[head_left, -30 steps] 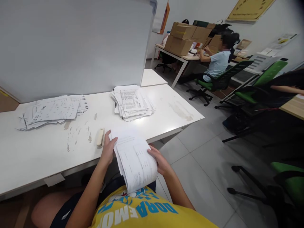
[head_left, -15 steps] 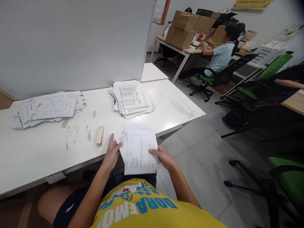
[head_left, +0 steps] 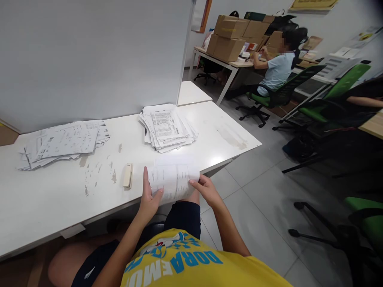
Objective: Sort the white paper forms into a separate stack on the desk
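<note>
Both my hands hold a small bundle of printed sheets [head_left: 173, 180] at the near edge of the white desk [head_left: 60, 195]. My left hand [head_left: 150, 194] grips its left side, thumb on top. My right hand [head_left: 206, 190] pinches its right edge, where the top sheet curls over. A cream stapler [head_left: 128, 175] lies on the desk just left of my left hand. Two more paper piles rest further back: one in the middle [head_left: 166, 126], one at the far left [head_left: 64, 142].
A grey partition [head_left: 89, 56] stands behind the desk. To the right is tiled floor with green office chairs [head_left: 344, 89]. Another person in a light blue top [head_left: 277, 71] sits at a far desk stacked with cardboard boxes [head_left: 230, 38].
The bundle has moved up from my lap to the desk edge, and the long hanging sheets are now folded or curled short. Both hands moved forward with it.
</note>
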A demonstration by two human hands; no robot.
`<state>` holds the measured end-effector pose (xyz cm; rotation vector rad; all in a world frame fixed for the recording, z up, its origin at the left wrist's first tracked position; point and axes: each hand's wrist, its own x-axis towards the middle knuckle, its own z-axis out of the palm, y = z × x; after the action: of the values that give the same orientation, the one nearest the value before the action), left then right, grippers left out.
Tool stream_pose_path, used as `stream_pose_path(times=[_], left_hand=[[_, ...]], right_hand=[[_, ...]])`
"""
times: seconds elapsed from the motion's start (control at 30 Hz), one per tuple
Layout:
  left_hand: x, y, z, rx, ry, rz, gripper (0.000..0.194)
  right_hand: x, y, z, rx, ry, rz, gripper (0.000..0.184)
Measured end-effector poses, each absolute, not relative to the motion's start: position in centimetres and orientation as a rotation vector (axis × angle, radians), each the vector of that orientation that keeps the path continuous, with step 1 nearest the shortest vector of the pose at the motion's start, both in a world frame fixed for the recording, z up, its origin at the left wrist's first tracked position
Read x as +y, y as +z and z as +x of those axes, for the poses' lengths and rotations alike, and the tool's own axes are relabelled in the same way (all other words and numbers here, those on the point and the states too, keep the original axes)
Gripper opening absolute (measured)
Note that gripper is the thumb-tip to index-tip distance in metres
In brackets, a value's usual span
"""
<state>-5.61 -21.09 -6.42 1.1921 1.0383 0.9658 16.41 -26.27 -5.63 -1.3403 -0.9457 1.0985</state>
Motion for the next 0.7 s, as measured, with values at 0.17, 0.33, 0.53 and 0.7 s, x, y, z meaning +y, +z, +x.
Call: stream_pose_path(times=[0.17,0.33,0.53,0.7], left_hand=[[-17.3,-6.0,-7.6,0.751,1.296,1.631,0.108],[-14.4,-5.5,-8.3,0.786,1.492,1.666,0.103],[-13.7,-7.2,-7.8,0.889,1.488,1.610,0.089],[-13.0,-7.6,-7.2,1.067,1.452,1.460,0.053]], right_hand=[[-24.7,-2.9,14.5,-1.160,0.699,-1.221,0.028],[-21.3,-3.8,12.3,-1.191,0.689,-1.192,0.023],[-19.8,-5.8,11.2,-1.144,0.738,-1.198,0.028],[-19.6,-7.9,11.6,-1.113,0.781,-1.251,0.045]])
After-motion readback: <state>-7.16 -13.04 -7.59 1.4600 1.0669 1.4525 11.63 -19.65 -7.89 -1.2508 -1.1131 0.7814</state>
